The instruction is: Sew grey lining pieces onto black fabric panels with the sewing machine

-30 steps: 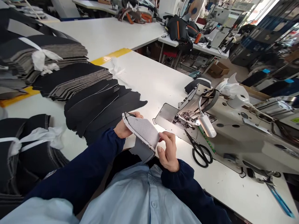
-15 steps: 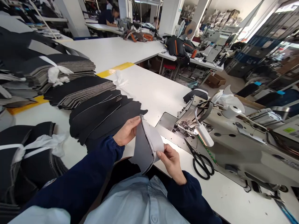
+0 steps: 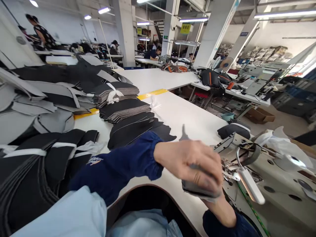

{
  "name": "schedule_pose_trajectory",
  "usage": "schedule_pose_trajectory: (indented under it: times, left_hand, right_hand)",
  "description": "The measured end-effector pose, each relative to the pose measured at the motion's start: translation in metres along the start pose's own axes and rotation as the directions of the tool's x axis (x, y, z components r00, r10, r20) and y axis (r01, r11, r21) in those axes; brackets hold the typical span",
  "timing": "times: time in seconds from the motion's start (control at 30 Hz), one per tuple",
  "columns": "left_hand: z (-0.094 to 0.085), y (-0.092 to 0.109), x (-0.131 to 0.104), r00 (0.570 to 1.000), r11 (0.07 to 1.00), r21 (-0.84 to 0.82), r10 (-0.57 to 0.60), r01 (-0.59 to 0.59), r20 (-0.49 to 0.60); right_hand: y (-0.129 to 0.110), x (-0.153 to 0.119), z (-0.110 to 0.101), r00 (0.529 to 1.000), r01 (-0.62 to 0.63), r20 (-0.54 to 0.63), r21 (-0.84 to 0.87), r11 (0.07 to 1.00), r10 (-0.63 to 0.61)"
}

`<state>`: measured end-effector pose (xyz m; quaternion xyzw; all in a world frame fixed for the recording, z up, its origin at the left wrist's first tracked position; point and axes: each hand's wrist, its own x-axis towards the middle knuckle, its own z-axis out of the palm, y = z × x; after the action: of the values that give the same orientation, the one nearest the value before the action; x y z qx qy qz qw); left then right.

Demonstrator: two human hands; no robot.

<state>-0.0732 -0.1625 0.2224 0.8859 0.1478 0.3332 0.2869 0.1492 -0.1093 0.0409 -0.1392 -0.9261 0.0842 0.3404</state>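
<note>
My left hand (image 3: 191, 163) reaches across in front of me, its fingers curled over a grey fabric piece (image 3: 199, 191) with a dark edge. Motion blurs both the fingers and the cloth. A narrow tip of grey material pokes up behind the knuckles. Under and behind it comes my right hand (image 3: 221, 210); only the wrist and lower part show, and its fingers are hidden by the left hand and the fabric. Just right of both hands stands the sewing machine (image 3: 278, 184), with a white lamp (image 3: 250, 186) beside its needle area.
Stacked black fabric pieces (image 3: 125, 110) lie left of centre, with tied bundles (image 3: 32, 174) nearer me. Loose grey pieces (image 3: 49, 108) are heaped at the far left. Yellow tape (image 3: 153, 93) crosses the white table (image 3: 187, 108). A co-worker (image 3: 153, 53) sits at a distant table.
Both hands and the grey fabric piece have moved right towards the machine. My left hand has come over the right. The view has tilted up, and the scissors no longer show.
</note>
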Motion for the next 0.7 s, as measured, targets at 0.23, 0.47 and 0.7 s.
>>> schedule_pose_trajectory:
  times: [0.23, 0.47, 0.7]
  left_hand:
    - [-0.036, -0.053, -0.117, 0.405, 0.058, 0.566, -0.760, 0.822, -0.509]
    - [-0.085, -0.054, -0.182, 0.060, -0.228, 0.357, -0.765, 0.906, -0.641]
    - [-0.065, -0.034, -0.129, 0.064, 0.179, -0.143, -0.812, 0.973, -0.580]
  right_hand:
    - [0.016, -0.053, 0.058, 0.997, -0.006, 0.069, -0.170, 0.985, 0.018]
    - [0.008, -0.047, 0.055, 0.961, -0.084, 0.243, -0.183, 0.980, 0.128]
    - [-0.002, -0.029, 0.048, 0.890, -0.125, 0.404, -0.228, 0.966, 0.211]
